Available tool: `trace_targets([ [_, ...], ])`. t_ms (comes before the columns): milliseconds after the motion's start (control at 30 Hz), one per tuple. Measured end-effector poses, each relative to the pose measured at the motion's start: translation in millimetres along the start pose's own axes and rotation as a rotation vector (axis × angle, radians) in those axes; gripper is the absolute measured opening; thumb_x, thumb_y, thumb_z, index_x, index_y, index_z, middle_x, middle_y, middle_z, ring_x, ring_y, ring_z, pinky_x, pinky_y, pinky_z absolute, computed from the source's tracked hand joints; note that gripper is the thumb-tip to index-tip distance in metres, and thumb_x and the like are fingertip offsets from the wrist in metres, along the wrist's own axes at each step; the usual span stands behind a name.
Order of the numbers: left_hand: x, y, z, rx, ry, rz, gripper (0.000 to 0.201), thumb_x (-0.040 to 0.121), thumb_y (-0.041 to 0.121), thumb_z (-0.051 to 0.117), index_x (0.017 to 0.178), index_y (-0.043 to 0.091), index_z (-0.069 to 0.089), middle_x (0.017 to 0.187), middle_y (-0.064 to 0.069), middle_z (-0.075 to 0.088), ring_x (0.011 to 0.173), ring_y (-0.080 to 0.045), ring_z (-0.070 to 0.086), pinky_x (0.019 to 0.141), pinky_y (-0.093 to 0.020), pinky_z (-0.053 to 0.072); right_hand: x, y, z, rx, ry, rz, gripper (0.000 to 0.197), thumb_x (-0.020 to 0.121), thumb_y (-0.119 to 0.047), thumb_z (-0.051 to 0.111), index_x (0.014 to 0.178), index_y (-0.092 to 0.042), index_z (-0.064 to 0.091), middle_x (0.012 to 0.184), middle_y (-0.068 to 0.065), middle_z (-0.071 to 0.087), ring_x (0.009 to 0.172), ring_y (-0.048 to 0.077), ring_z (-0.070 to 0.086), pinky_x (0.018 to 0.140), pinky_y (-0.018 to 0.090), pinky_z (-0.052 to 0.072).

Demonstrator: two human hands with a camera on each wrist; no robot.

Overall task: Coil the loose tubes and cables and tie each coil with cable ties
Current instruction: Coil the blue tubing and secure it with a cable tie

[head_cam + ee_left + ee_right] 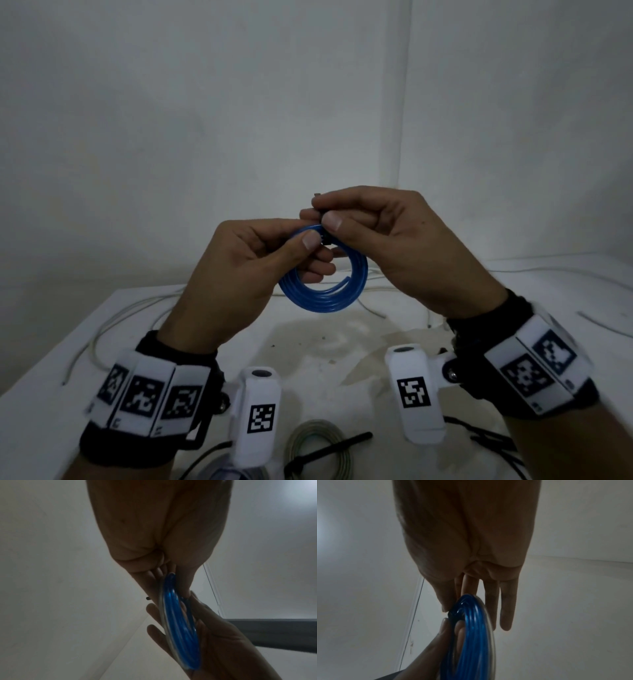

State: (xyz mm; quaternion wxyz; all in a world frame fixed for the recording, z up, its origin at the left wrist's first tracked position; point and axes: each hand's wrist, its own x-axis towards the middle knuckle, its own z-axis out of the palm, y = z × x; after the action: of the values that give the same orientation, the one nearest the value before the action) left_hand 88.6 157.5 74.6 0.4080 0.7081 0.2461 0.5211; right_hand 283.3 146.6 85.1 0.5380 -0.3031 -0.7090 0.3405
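A coil of blue tube hangs in the air above the white table, held upright between both hands. My left hand pinches the coil's top left with thumb and fingers. My right hand pinches a black cable tie that wraps the coil's top; the tie's tip sticks up past my fingers. In the left wrist view the blue coil shows edge-on between both hands. In the right wrist view the blue coil has the black tie round it.
A grey-green coil bound with a black tie lies at the table's near edge. Loose white cables trail across the left and back of the table. More black ties lie near right. A white wall stands behind.
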Motion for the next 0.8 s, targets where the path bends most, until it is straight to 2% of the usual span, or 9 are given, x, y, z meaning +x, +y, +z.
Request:
trace_targets([
  [133,-0.9,0.9,1.6,0.043,0.015,0.025,0.023,0.088,0.015,0.061,0.106,0.006,0.072,0.084,-0.014,0.077,0.078,-0.027,0.076,0.070,-0.030,0.061,0.1,-0.7,1.2,-0.070,0.001,-0.010,0.023,0.100,-0.012,0.062,0.120,-0.007,0.071,0.110,0.001,0.079,0.106,0.011,0.073,0.097,0.028,0.056],
  [233,-1.0,4.6,-0.1,0.052,0.017,0.040,0.022,0.088,0.015,0.060,0.105,0.008,0.072,0.082,-0.015,0.076,0.073,-0.025,0.075,0.067,-0.027,0.060,0.1,-2.9,-5.2,-0.226,-0.033,0.004,0.026,0.106,-0.023,0.054,0.122,-0.022,0.074,0.112,-0.009,0.076,0.109,0.002,0.068,0.102,0.031,0.052],
  [300,-1.0,6.9,-2.1,0.049,0.008,0.039,0.022,0.088,0.014,0.060,0.104,0.008,0.073,0.081,-0.016,0.076,0.069,-0.025,0.074,0.066,-0.027,0.060,0.3,-3.3,-13.3,-0.286,-0.037,0.007,0.028,0.106,-0.026,0.050,0.118,-0.029,0.075,0.113,-0.011,0.071,0.112,0.003,0.064,0.104,0.036,0.049],
  [333,-1.2,7.5,-2.3,0.047,-0.005,0.037,0.022,0.088,0.014,0.059,0.104,0.007,0.073,0.080,-0.016,0.075,0.067,-0.025,0.073,0.065,-0.028,0.060,0.3,-2.8,-16.3,-0.296,-0.047,-0.003,0.027,0.104,-0.025,0.051,0.116,-0.027,0.075,0.116,-0.009,0.070,0.115,0.005,0.063,0.106,0.037,0.048],
  [433,-3.1,8.6,-1.5,0.048,-0.067,0.048,0.023,0.088,0.014,0.059,0.105,0.006,0.073,0.078,-0.016,0.074,0.061,-0.024,0.070,0.061,-0.028,0.059,-0.7,1.6,-19.0,-0.139,-0.135,0.014,0.021,0.103,-0.021,0.054,0.112,-0.014,0.071,0.118,0.000,0.073,0.116,0.013,0.066,0.108,0.035,0.048],
  [533,-4.7,12.8,-4.4,0.053,-0.120,0.061,0.023,0.090,0.013,0.060,0.107,0.008,0.075,0.079,-0.015,0.074,0.058,-0.022,0.069,0.059,-0.027,0.057,-1.5,5.2,-19.1,0.022,-0.176,0.040,0.017,0.099,-0.024,0.059,0.104,-0.013,0.071,0.097,0.009,0.071,0.093,0.025,0.063,0.088,0.037,0.050],
  [600,-5.9,16.4,-7.1,0.045,-0.150,0.077,0.023,0.091,0.014,0.062,0.107,0.011,0.076,0.080,-0.015,0.075,0.057,-0.022,0.069,0.058,-0.027,0.057,-1.5,4.0,-18.9,0.074,-0.204,0.053,0.019,0.094,-0.031,0.068,0.103,-0.015,0.072,0.091,0.025,0.063,0.083,0.033,0.054,0.078,0.042,0.046],
  [667,-7.8,20.9,-6.9,0.033,-0.169,0.099,0.025,0.089,0.016,0.060,0.109,0.012,0.075,0.081,-0.014,0.075,0.056,-0.023,0.069,0.057,-0.027,0.057,-2.5,1.1,-19.2,0.136,-0.224,0.061,0.025,0.087,-0.039,0.074,0.098,-0.016,0.074,0.087,0.037,0.055,0.081,0.037,0.048,0.075,0.046,0.042],
  [800,-10.4,26.7,-1.4,0.021,-0.213,0.112,0.021,0.091,0.013,0.064,0.110,0.012,0.074,0.081,-0.013,0.075,0.055,-0.022,0.068,0.056,-0.027,0.056,-5.0,-3.5,-19.9,0.228,-0.258,0.030,0.025,0.080,-0.040,0.082,0.087,-0.017,0.073,0.075,0.047,0.036,0.061,0.052,0.032,0.066,0.038,0.037],
])
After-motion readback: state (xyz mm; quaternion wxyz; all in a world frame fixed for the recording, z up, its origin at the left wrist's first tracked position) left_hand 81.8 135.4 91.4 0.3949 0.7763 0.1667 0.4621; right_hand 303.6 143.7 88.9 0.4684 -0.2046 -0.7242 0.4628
